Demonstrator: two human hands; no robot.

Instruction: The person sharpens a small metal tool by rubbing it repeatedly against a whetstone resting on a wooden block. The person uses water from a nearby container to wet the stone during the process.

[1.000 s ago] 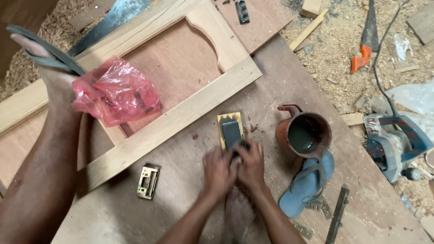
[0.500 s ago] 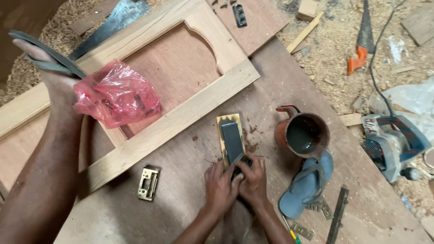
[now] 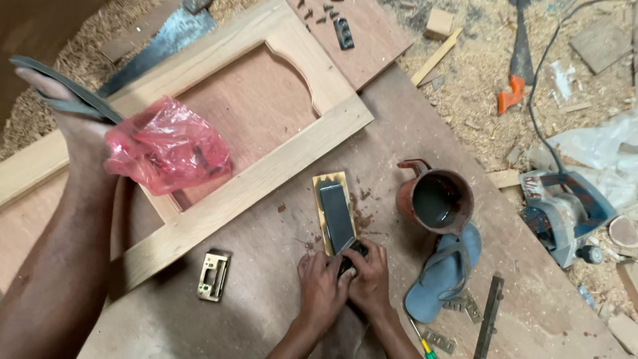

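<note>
**Blade on the stone, both hands at work**

Sawdust covers the workshop floor around a wide brown board [image 3: 412, 133] that serves as the work surface, seen from above. At its middle lies a sharpening stone [image 3: 330, 189], a yellowish block with a dark flat blade [image 3: 337, 216] resting lengthwise on top. Both hands close on the near end of that blade: the left hand [image 3: 321, 287] and the right hand [image 3: 369, 279] press side by side, fingers curled tight over it, so each grip is shut on the blade. Reddish-brown slurry and specks stain the board just right of the stone, which suggests the rubbing is well under way rather than just begun; how keen the edge is cannot be told, so there is no sign yet that the honing is finished.

Right of the stone stands a rust-coloured mug [image 3: 435, 199] holding murky liquid, and just below the mug lies a blue sandal [image 3: 442, 274]. Left of the stone and nearer the person sits a small brass lock plate [image 3: 214, 276]. Up and left of the stone rests a pale wooden door frame [image 3: 266, 166] with an arched panel, and a crumpled pink plastic bag [image 3: 166, 146] lies against the person's leg there. Far right of the stone, off the board, is a blue electric planer [image 3: 565, 213]; an orange-handled saw [image 3: 515, 80] lies in the shavings beyond it.
</note>
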